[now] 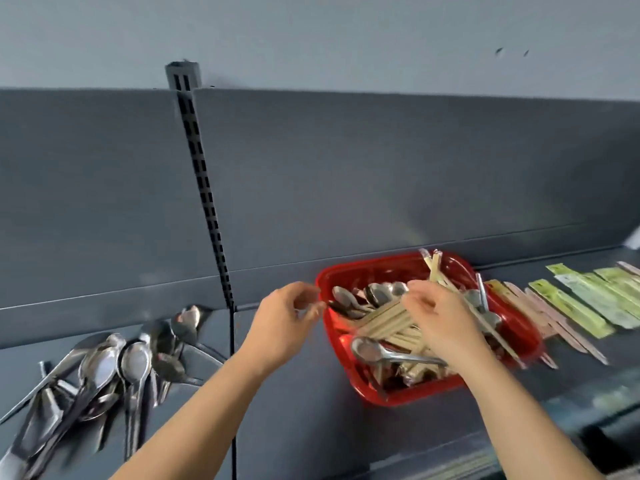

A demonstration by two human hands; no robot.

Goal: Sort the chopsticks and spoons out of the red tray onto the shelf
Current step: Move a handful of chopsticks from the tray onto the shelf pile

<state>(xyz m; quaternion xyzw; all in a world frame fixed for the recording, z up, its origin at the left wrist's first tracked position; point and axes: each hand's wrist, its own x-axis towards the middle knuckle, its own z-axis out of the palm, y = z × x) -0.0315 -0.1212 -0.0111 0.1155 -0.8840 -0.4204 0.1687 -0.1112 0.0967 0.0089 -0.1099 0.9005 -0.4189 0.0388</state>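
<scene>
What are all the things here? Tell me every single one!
red tray: one, red, on the shelf right of the middle
loose chopsticks: many, pale tan, piled in the tray
tray spoons: several, silver, mixed among those chopsticks
sorted spoons: many, silver, heaped on the shelf at left
wrapped chopsticks: a row, green and pink wrappers, right of the tray
shelf: one, dark grey
slotted rail: one, dark, upright on the back panel
left hand: by the tray's left rim
right hand: over the tray's chopsticks
</scene>
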